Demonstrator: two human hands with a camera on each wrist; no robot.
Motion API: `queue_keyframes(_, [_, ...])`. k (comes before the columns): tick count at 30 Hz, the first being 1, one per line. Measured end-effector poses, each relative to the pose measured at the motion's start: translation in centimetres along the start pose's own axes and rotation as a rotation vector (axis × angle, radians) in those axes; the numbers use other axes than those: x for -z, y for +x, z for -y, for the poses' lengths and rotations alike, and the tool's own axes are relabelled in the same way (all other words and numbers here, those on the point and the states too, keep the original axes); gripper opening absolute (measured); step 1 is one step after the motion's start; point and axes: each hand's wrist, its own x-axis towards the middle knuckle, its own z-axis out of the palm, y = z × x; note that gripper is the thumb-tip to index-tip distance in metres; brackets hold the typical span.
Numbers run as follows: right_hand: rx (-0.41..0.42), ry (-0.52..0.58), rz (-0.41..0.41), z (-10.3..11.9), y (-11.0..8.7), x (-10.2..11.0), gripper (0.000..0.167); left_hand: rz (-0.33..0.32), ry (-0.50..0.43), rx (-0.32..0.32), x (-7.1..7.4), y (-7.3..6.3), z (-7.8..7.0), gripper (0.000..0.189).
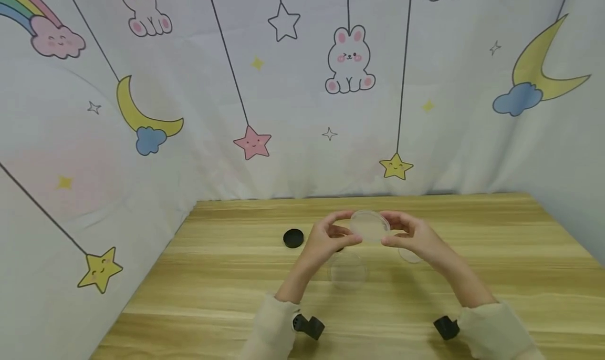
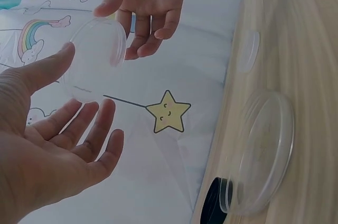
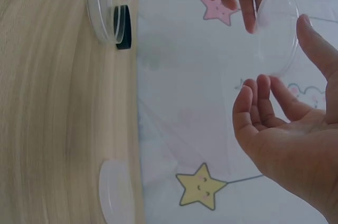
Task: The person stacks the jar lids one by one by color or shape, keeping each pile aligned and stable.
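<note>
Fingers of the left hand [image 1: 326,235] and right hand [image 1: 412,235] pinched a clear round plastic disc [image 1: 369,225] by opposite edges above the pale wooden surface [image 1: 212,297], probably to keep its face unsmudged. Below lay a transparent circular plastic dish [image 1: 348,271]; a shallow black cap [image 1: 293,238] sat farther left.
</note>
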Motion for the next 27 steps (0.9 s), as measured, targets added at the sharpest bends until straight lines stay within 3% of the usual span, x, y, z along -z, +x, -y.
queue_keyframes(15, [-0.029,0.019,0.015,-1.0,0.6,-2.7,0.063,0.078,0.078,0.032,2.4,-0.9,1.7,0.057])
queue_keyframes(19, [-0.012,-0.018,0.024,-1.7,0.8,-3.2,0.064,0.098,0.104,0.031,2.9,-1.2,2.4,0.058])
queue_keyframes(27, [-0.055,-0.086,0.084,-2.9,1.0,-3.7,0.072,0.148,0.15,0.044,3.3,-1.3,3.5,0.058])
